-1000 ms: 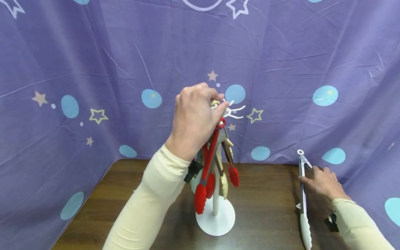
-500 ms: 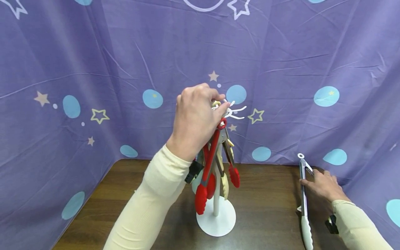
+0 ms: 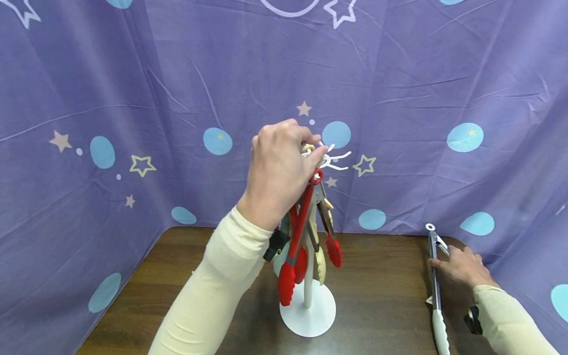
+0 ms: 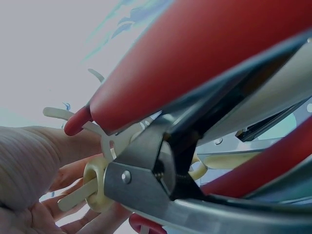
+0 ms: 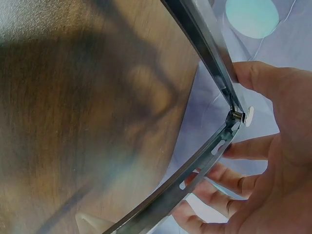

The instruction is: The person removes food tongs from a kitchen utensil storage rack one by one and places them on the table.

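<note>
My left hand (image 3: 281,167) grips the hooked top of a white hanging stand (image 3: 307,320), thumb and index finger pinching near its hooks. Red-tipped tongs (image 3: 299,231) hang just below that hand, their ring on a hook. Cream tongs (image 3: 321,268) hang behind them, partly hidden. In the left wrist view, a cream ring (image 4: 97,183) sits on a hook beside the fingers. At the right, my right hand (image 3: 466,268) holds steel tongs with white tips (image 3: 439,328) near their hinge end. In the right wrist view, thumb and fingers lie on the two spread steel arms (image 5: 165,195).
The stand rises from a dark wooden table (image 3: 377,296). Bare white hooks (image 3: 339,160) point right at its top. A purple curtain (image 3: 399,98) with stars and blue dots closes off the back and sides.
The right hand and the white-tipped tongs have shifted slightly down and to the right in the head view. The left hand keeps its place on the stand's top.
</note>
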{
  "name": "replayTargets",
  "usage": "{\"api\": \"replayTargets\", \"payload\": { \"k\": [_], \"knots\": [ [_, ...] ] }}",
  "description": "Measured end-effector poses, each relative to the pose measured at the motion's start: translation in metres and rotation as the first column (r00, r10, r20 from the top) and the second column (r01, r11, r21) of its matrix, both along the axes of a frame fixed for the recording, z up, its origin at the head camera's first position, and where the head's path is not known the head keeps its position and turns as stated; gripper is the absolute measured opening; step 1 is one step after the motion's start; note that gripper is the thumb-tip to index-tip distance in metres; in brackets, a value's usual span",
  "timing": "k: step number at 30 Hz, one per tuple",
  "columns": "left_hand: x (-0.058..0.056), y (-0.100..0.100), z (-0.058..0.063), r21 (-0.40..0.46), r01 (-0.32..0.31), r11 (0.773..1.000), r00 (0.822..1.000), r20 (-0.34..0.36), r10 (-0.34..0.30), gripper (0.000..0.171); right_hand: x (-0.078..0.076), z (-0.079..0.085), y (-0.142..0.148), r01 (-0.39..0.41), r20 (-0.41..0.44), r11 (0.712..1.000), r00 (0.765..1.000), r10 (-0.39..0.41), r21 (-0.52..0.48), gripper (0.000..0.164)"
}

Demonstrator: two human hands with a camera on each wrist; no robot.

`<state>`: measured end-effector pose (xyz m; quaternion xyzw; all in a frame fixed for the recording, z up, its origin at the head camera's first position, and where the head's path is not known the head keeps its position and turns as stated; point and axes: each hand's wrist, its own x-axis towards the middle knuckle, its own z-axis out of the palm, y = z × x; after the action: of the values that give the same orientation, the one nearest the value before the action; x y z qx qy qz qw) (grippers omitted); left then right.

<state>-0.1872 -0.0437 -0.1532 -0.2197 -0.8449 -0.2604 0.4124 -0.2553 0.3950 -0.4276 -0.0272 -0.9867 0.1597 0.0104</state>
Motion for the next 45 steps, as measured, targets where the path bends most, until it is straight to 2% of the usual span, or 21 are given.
{"api": "replayTargets", "payload": {
  "k": [24,34,45],
  "knots": [
    [0.0,0.001,0.0,-0.002,-0.005,1.0,1.0,-0.013,0.005,0.015,-0.001,-0.009,0.008,0.026,0.058,1.0,0.998,-0.027,0.016,0.082],
    [0.0,0.0,0.0,0.0,-0.01,1.0,1.0,-0.009,0.01,0.015,-0.001,-0.013,0.011,0.023,0.062,0.999,0.998,-0.025,0.022,0.076],
    [0.001,0.0,0.0,0.006,-0.009,1.0,1.0,0.013,0.009,0.015,0.005,-0.011,0.011,0.044,0.126,0.999,0.991,-0.047,0.021,0.083]
  ]
}}
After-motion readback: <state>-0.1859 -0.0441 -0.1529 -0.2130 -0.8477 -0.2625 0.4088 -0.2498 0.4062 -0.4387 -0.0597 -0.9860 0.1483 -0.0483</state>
